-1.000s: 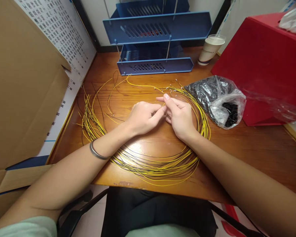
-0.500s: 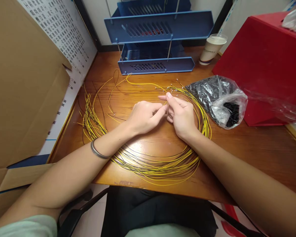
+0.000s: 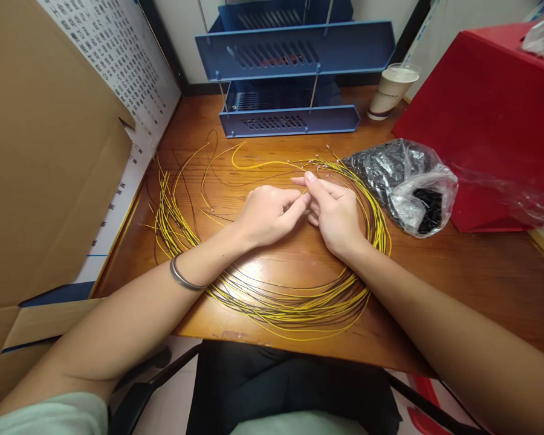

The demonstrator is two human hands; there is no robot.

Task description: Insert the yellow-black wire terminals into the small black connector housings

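Two bare hands are recorded in the head view, close together above a wooden table (image 3: 480, 284). The left hand (image 3: 267, 214) is pinched, thumb to forefinger, on a yellow wire (image 3: 263, 163). The right hand (image 3: 335, 214) is narrowed, thumb against forefinger, on the same wire; its end is hidden by the fingers. The wire runs from the hands toward the blue rack (image 3: 294, 51). A loose ring of yellow and dark wires (image 3: 299, 314) lies around and beneath the hands and forearms. A plastic bag (image 3: 401, 187) of black contents sits just right of the ring.
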